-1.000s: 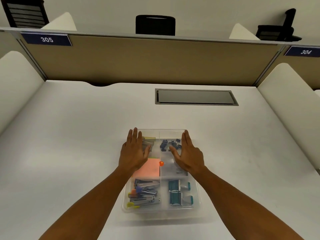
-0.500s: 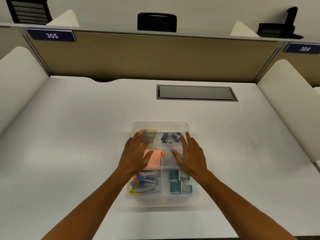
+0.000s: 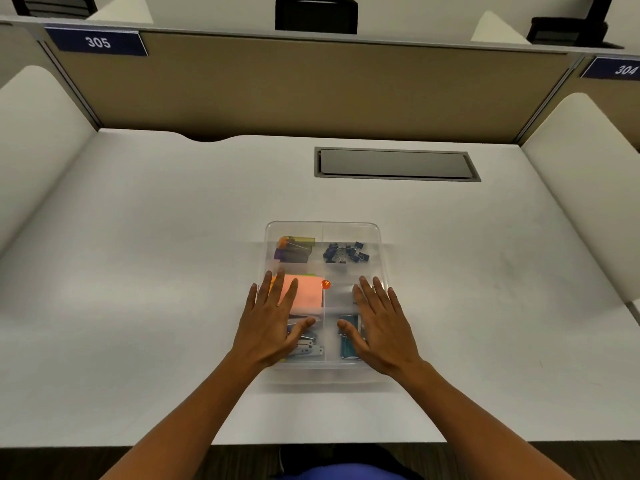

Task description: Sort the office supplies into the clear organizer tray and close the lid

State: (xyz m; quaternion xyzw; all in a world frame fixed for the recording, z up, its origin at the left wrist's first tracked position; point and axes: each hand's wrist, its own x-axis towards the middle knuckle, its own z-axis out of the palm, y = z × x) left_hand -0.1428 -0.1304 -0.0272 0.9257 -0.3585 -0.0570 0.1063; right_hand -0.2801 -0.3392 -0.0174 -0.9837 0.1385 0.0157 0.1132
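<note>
Your left hand (image 3: 268, 327) and right hand (image 3: 382, 329) both lie flat, palms down, on the clear lid (image 3: 349, 271) of the organizer tray (image 3: 323, 226), which sits on the white desk (image 3: 138, 271) straight in front of you. The fingers (image 3: 287, 293) of each hand are straight and slightly spread, pointing away from you and pinching nothing; your thumbs angle inward toward the middle divider. Your hands cover the near half of the tray, the left over the near-left compartment, the right over the near-right one.

Through the transparent plastic you can see the compartments. Far left holds a flat yellow, orange and purple pack (image 3: 294, 249). Far right holds a heap of small dark blue binder clips (image 3: 346, 252). Mid-left holds a salmon-pink pad of sticky notes (image 3: 306, 294), partly under your left fingers, with a small round orange sticker (image 3: 325, 284) at the divider beside it. Under your left thumb lie pale metallic staplers (image 3: 306, 344); beside your right thumb sits a teal item (image 3: 348, 341) I cannot make out.

The tray is rectangular with rounded corners, glossy and see-through. A grey rectangular cable hatch (image 3: 396, 163) is set into the desk well beyond it.
</note>
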